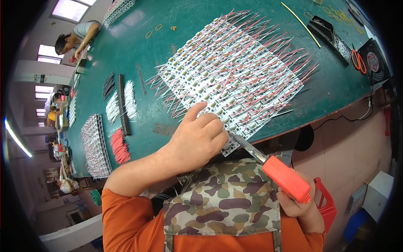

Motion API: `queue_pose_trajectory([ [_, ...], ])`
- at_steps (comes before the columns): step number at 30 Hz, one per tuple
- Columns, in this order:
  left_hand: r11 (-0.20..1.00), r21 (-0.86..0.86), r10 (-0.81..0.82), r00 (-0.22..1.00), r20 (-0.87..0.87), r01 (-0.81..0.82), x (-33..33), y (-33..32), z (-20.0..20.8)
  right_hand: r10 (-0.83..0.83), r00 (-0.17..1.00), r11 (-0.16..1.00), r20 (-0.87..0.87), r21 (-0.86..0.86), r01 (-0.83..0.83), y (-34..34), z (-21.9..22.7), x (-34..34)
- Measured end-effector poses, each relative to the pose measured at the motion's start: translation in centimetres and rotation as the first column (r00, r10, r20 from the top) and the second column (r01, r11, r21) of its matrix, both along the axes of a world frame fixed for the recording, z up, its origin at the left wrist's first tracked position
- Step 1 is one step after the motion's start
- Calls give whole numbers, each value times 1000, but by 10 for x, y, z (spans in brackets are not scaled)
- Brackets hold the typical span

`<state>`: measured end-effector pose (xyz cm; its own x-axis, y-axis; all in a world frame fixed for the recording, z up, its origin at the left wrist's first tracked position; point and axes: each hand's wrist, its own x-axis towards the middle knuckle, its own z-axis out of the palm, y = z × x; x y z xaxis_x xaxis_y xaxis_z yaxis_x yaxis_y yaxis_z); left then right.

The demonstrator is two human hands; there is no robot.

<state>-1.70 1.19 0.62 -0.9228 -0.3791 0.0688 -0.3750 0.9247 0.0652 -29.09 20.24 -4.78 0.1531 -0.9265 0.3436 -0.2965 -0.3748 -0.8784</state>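
A large panel of white circuit boards (201,86) lies on the green table, with rows of small parts and red and white wires sticking out along its edges. My left hand (199,138) rests over its near corner; the forefinger is raised and the other fingers are curled, their tips hidden. In my right hand (294,201) is a soldering iron (286,178) with a red boxy handle. Its metal shaft points up and left, and its end is beside my left fingers at the panel's near edge. Whether it touches the board I cannot tell.
Left of the panel lie red wires (120,146), white wires (131,101), a dark bar (122,105) and another wired panel (93,145). Orange-handled scissors (358,61) and a black tray (329,38) sit at the far right. A co-worker (82,35) leans over the table's far left.
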Motion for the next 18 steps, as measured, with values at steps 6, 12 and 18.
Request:
queue_pose_trajectory([
  [6,1000,-7,-3,1000,-9,3,0,0,0,-7,1000,1000,-25,-1,6,7,-3,-5],
  [12,1000,-17,-15,998,-61,14,0,0,-3,-44,997,999,-66,-14,43,18,-9,-12],
  [18,1000,-23,-19,998,-58,17,-1,1,-3,-35,999,999,-37,-2,35,11,-2,-11],
])
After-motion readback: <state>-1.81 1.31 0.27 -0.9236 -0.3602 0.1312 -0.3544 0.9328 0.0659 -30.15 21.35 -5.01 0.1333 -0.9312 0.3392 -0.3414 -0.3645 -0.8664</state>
